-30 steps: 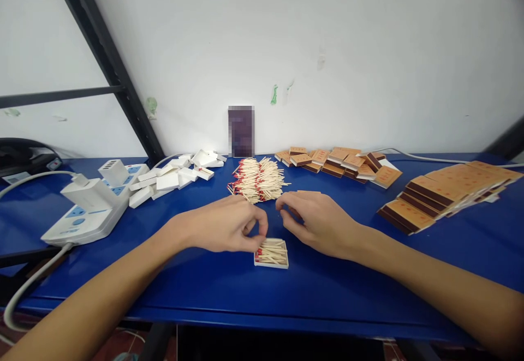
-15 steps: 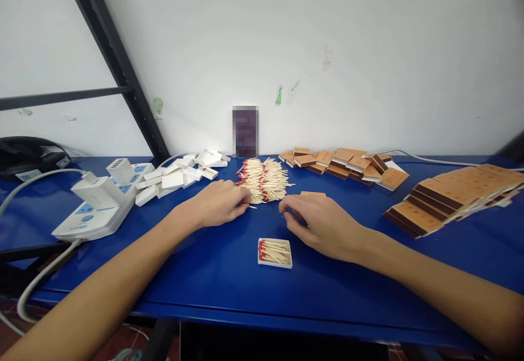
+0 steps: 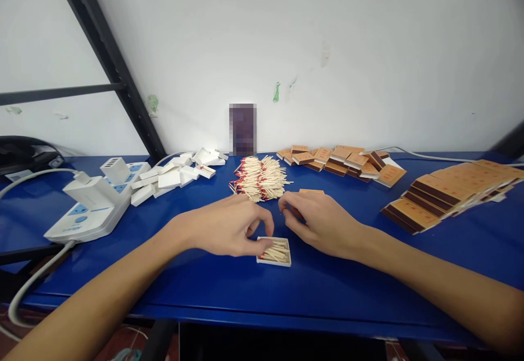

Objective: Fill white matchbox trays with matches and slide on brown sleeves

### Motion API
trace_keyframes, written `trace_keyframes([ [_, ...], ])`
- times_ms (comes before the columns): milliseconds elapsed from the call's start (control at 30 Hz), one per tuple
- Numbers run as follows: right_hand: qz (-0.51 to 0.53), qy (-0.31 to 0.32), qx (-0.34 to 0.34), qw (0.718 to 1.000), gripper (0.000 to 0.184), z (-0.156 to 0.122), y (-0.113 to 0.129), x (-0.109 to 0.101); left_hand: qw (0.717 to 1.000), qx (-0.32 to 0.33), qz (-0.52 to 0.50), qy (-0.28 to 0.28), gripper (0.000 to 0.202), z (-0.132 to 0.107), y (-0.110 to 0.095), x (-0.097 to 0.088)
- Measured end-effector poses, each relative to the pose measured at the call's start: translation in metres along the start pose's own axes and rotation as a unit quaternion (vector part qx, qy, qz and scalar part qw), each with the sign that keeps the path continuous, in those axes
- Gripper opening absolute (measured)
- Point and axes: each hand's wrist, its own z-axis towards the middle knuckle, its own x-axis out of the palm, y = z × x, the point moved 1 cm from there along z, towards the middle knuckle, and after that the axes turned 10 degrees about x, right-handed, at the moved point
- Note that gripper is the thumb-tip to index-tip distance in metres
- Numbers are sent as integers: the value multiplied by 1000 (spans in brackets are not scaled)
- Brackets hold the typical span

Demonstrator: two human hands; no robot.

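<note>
"Where is the small, shallow, white rectangular tray (image 3: pixel 280 264)?"

"On the glossy blue table (image 3: pixel 347 295), near the middle, on the near side of the big heap of pale wooden matches with red heads (image 3: pixel 262 178)."

"Which hand is nearer to it?"

"The left hand (image 3: pixel 225 226). Its thumb reaches in from the left, over the tray's left part; the tray lies just to the right of the palm and toward the near edge. Whether the thumb presses on the contents, I cannot tell."

"How does the tray lie?"

"Long axis left to right, much like the loose matches inside it (image 3: pixel 278 252), whose visible red heads are at the left end, by the thumb."

"Is that hand gripping anything?"

"Thumb and index finger curve toward each other with a little gap between the tips; I see no match between them."

"And the right hand (image 3: pixel 321 223)?"

"It is to the right and farther off, clear of the tray, fingers loosely curled, thumb slightly apart from them, nothing visible in its grasp. Just past it, on the far side, lies a flat orange-tan cardboard matchbox (image 3: pixel 311 191), partly hidden by the hand."
</note>
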Motion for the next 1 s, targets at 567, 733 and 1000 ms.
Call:
trace_keyframes([
  [567, -5, 25, 7, 1000, 9, -1, 2, -2, 976, -69, 205, -23, 12, -2, 49, -1],
  [733, -5, 13, 2, 1000, 10, -1, 1, -1, 999, -18, 26, -32, 8, -2, 15, -4],
  [1000, 1, 18, 5, 1000, 10, -1, 1, -1, 990, -40, 117, -65, 15, 1, 15, 0],
])
